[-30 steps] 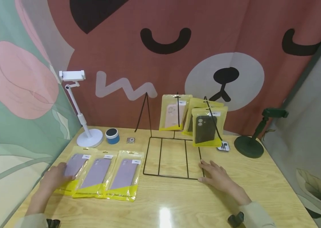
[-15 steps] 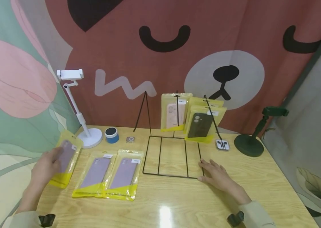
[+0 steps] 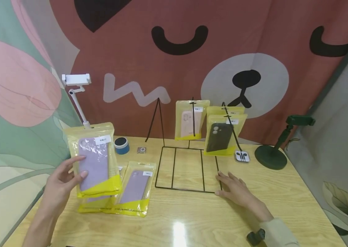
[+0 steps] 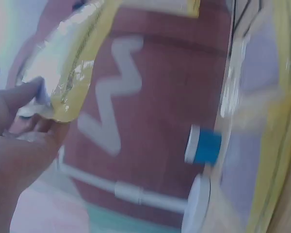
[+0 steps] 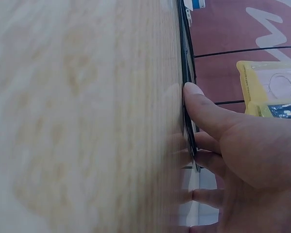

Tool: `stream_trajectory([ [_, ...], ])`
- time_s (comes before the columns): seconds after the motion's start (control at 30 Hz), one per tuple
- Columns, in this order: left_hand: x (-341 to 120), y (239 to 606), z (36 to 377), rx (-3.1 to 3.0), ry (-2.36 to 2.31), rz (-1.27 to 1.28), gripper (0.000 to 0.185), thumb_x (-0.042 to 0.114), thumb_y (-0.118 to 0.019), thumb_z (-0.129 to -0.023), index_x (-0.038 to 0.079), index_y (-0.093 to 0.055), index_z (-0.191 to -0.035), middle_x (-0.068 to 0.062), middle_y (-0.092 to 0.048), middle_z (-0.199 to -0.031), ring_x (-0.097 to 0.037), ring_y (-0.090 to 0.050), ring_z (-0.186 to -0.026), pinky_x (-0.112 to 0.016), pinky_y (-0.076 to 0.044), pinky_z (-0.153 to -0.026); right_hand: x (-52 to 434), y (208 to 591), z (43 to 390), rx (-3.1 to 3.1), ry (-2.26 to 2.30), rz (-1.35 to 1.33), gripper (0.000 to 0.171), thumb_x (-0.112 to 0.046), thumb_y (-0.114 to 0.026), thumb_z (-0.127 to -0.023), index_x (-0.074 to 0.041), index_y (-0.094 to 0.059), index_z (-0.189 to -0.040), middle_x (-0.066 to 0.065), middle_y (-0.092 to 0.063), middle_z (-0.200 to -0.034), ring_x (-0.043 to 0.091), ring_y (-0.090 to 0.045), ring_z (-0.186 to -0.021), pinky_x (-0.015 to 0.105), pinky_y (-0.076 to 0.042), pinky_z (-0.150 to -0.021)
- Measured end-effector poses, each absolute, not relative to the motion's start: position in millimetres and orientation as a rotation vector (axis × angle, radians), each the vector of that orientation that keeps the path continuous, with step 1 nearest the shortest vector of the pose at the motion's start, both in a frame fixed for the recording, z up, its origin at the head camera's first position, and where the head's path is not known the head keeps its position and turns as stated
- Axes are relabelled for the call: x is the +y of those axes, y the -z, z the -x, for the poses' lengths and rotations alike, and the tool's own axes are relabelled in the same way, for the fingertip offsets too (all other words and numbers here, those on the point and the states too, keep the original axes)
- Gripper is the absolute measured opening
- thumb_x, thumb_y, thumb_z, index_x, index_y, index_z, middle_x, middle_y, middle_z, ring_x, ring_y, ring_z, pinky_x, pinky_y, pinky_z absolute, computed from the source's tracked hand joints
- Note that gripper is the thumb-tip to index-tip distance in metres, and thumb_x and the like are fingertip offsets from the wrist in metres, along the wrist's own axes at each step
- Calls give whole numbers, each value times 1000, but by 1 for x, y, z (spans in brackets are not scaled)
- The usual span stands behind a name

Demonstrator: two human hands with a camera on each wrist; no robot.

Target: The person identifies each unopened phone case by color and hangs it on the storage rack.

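1. Pouch (image 3: 95,161), purple case inside: raised upright above the counter (image 3: 149,233), just to the right of the left hand (image 3: 61,178), white label near the top.
2. Pinched by the near side edge in that left hand; thumb and finger over the front, drawn in to the thin plastic, other fingers partly hidden.
3. To the right of the left hand, flat on the counter and lower than the raised pouch: two purple pouches (image 3: 134,188), one mostly covered in the head view.
4. Right hand (image 3: 235,188): relaxed, fingers spread, touching the right side of the rack (image 3: 203,171) base near the front corner.
5. Ahead of the right hand, hung on rack hooks: pink pouch (image 3: 186,123) farther left, black pouch (image 3: 220,137) nearer, another yellow pouch (image 3: 210,110) behind.
6. Just beyond the right hand: earphones (image 3: 242,156); farther right, green stand (image 3: 270,157).
7. Beyond the left hand: white stand (image 3: 76,79), partly behind the raised pouch; then, rightward, blue cylinder (image 3: 122,146) and small square device (image 3: 141,150).
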State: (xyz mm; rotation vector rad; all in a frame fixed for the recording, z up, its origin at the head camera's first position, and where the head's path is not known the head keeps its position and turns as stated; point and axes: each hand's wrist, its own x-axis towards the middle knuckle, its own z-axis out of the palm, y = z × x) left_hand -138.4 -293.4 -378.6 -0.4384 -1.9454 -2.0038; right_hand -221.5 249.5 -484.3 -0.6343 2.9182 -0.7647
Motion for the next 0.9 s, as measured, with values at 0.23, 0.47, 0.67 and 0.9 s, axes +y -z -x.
stream_trajectory([
  [0.23, -247, 369, 131, -2015, 1964, 743, 50, -23, -55, -84, 3, -58, -126, -2, -57, -126, -11, -66, -91, -27, -57, -72, 250, 485, 222, 2927, 755, 620, 68, -45, -65, -88, -4, -49, -140, 17, -37, -151, 51, -22, -138, 77, -15, -100],
  [0.47, -226, 374, 134, -2120, 1779, 852, 46, -22, -62, -79, 1, -62, -119, 6, -58, -100, -14, -29, -51, -28, -29, -42, 250, 487, 223, 2907, 762, 619, 70, -46, -65, -88, -4, -47, -141, 17, -36, -151, 51, -20, -138, 77, -14, -100],
  [0.67, -219, 382, 141, -2205, 1741, 816, 42, -16, -66, -81, 4, -63, -118, 3, -55, -100, -16, -33, -53, -29, -34, -44, 251, 487, 223, 2915, 761, 631, 69, -46, -64, -88, -4, -48, -141, 17, -36, -151, 51, -20, -138, 77, -14, -100],
  [0.9, -213, 384, 150, -2266, 1743, 756, 39, -9, -67, -83, 6, -64, -120, 4, -57, -100, -14, -33, -50, -29, -33, -41, 250, 487, 221, 2920, 765, 625, 69, -46, -65, -88, -4, -48, -141, 16, -36, -151, 50, -21, -139, 76, -14, -100],
])
